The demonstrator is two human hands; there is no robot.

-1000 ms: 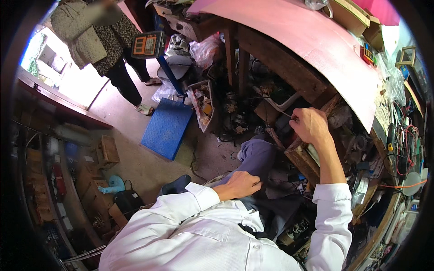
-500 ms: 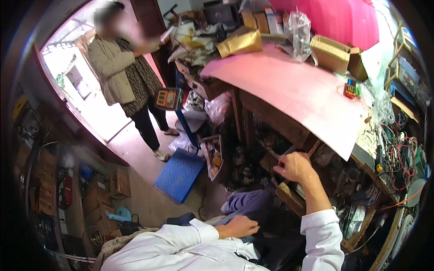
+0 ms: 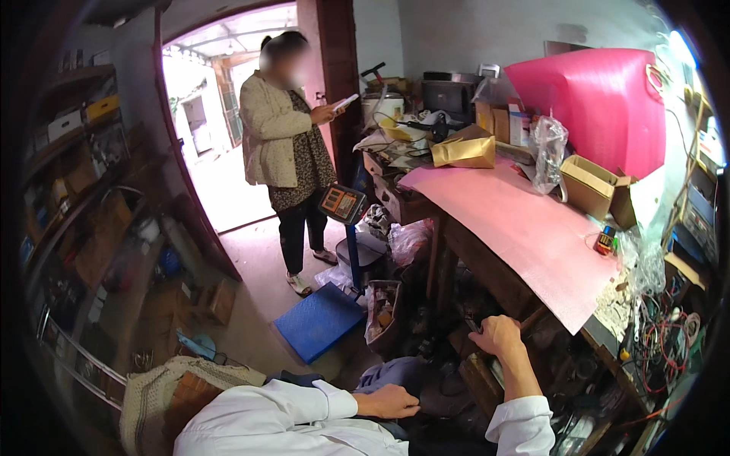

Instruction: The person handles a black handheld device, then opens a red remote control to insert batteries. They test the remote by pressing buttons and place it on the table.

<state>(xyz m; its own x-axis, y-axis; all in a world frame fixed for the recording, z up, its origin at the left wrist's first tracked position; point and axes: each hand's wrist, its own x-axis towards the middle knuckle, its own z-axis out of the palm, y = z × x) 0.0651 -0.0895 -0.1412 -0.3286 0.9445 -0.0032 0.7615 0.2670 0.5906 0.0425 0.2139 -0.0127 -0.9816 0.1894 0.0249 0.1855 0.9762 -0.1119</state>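
My left hand (image 3: pixel 391 402) lies loosely across my lap, against the dark purple-grey trousers (image 3: pixel 384 374), with nothing visible in it. To the right, my right hand (image 3: pixel 499 335) is held over the workbench's open wooden drawer (image 3: pixel 480 380), fingers curled and pressed together. What its fingertips grip, if anything, is hidden against the dark clutter underneath. Above and beyond that hand spreads the pink sheet (image 3: pixel 506 228) covering the bench top.
Near the doorway stands a person (image 3: pixel 285 152) holding a white object. Before them is a blue platform scale (image 3: pixel 319 323) with its display (image 3: pixel 342 204). The bench holds a gold paper bag (image 3: pixel 464 150), a cardboard box (image 3: pixel 587 186) and tangled wires (image 3: pixel 669 334). Shelves (image 3: pixel 76 190) line the left.
My view has tilted upward, showing more wall and doorway. My right hand stays by the drawer with curled fingers, and my left stays on my lap.
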